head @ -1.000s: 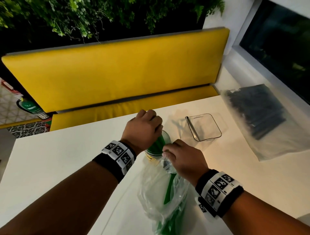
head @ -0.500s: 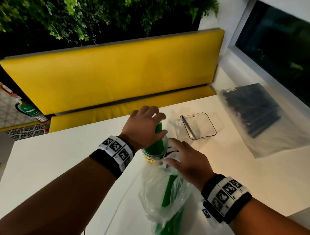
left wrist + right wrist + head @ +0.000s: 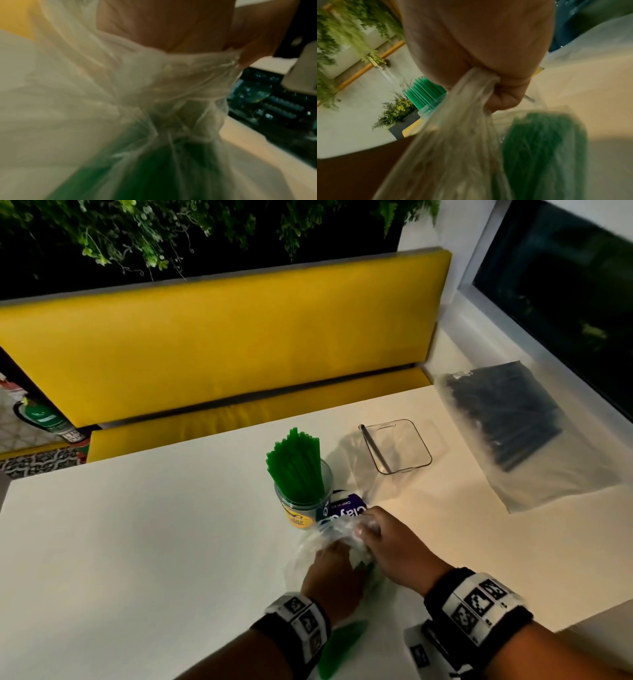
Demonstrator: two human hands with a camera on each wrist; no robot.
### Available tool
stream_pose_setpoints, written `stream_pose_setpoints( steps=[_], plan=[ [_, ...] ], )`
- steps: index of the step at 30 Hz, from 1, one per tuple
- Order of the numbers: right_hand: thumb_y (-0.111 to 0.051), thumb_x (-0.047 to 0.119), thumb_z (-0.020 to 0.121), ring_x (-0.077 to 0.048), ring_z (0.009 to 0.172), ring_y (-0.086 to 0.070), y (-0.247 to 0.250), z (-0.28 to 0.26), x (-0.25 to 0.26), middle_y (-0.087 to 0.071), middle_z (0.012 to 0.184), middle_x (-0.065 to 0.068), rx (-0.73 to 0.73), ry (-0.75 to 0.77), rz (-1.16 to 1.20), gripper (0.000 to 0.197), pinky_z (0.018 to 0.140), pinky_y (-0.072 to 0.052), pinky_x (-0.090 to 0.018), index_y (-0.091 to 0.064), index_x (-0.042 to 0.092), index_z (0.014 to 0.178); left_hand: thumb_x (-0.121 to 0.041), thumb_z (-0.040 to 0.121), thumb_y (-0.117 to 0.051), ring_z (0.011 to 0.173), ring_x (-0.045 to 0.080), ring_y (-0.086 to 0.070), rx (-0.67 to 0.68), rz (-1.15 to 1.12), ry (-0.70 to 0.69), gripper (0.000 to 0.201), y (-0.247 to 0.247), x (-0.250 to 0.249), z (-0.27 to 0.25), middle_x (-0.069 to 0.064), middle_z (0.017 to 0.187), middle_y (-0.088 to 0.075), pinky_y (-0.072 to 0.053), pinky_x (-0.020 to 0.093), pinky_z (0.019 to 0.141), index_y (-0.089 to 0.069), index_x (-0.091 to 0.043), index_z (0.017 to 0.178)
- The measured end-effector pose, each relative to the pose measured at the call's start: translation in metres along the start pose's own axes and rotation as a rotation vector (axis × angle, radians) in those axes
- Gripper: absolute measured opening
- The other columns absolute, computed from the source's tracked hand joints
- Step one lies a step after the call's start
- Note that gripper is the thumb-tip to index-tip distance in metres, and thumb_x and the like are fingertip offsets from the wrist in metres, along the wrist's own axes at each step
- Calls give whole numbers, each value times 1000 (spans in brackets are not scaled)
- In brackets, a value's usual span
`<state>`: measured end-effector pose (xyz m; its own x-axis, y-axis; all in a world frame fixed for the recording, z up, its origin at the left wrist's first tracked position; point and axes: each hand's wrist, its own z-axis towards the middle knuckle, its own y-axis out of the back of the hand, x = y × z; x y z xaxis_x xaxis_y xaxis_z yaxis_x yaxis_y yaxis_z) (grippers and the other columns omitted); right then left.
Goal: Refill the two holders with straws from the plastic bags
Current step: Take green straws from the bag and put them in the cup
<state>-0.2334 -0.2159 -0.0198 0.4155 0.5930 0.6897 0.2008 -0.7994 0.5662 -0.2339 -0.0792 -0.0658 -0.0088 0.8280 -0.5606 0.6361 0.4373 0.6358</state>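
On the white surface [image 3: 137,525] in front of you, the round jar [image 3: 303,503] stands upright, packed with green straws [image 3: 296,465]; its yellow label is too blurred to read. Just beside it a purple label [image 3: 342,510] reads "Clay" — the rest is hidden. Your right hand [image 3: 394,546] clenches the gathered neck of the clear bag [image 3: 329,542], and your left hand [image 3: 334,573] grips it lower down. The square clear holder [image 3: 399,446] and the bag of dark straws [image 3: 507,416] lie further right.
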Motion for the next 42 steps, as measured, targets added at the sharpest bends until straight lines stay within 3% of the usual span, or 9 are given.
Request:
stream_pose_setpoints(
  steps=[10,13,18,21,24,27,33,37,42],
  plan=[
    [-63,53,85,-2,95,-58,-1,-23,-32,-62,110,15,-33,131,351,39,79,-45,-18,-53,40,121,-47,100,-31,136,30,-43,434,425,-37,47,-5,-6,-2,0,143,-55,-18,69,111,-54,-30,137],
    [-56,36,96,-13,71,-54,3,-22,-30,-62,86,1,-190,222,435,15,64,-45,-19,-59,31,109,-34,99,-33,126,26,-52,379,291,-116,38,1,-9,-8,-5,135,-61,-29,59,104,-54,-37,130],
    [-50,20,100,-8,57,-44,5,-14,-25,-51,60,14,-197,183,579,18,53,-40,-20,-62,33,97,-29,103,-32,117,25,-57,261,222,-158,35,11,-16,-13,-4,126,-65,-33,52,105,-52,-36,130],
    [-54,23,99,-2,58,-49,5,-10,-25,-58,64,17,-173,191,535,15,54,-41,-15,-63,34,98,-49,101,-29,125,25,-54,239,258,-85,42,14,-16,-6,-6,133,-62,-29,59,110,-52,-37,134],
    [-65,37,91,-2,80,-62,6,-7,-25,-68,92,13,-85,154,403,14,67,-49,-18,-63,38,105,-61,96,-36,111,22,-61,177,158,-23,46,18,-7,4,-5,119,-68,-44,42,101,-64,-33,118],
    [-61,39,92,-7,72,-62,5,1,-31,-67,78,6,-219,84,253,11,66,-46,-24,-63,29,93,-45,95,-50,82,19,-63,189,66,-120,28,29,-1,6,-4,87,-66,-48,28,73,-62,-24,82],
    [-61,35,93,-4,65,-56,-1,0,-24,-61,71,5,-146,101,323,11,63,-42,-23,-60,24,89,-21,85,-67,56,6,-56,307,-20,-222,10,48,-10,4,-9,65,-65,-49,21,56,-67,-18,76],
    [-68,37,88,-7,56,-42,-2,1,-25,-46,58,9,-234,107,352,31,56,-37,-23,-50,16,74,-22,90,-61,73,15,-59,334,75,-340,12,58,-19,-1,1,80,-65,-47,29,68,-64,-11,86],
    [-53,39,94,-11,63,-39,-2,6,-28,-44,80,3,-368,45,-89,26,58,-32,-30,-46,21,77,-20,92,-67,66,-4,-53,212,-191,-484,15,93,-25,-39,-17,75,-62,-45,18,63,-59,-30,86]
  ],
)
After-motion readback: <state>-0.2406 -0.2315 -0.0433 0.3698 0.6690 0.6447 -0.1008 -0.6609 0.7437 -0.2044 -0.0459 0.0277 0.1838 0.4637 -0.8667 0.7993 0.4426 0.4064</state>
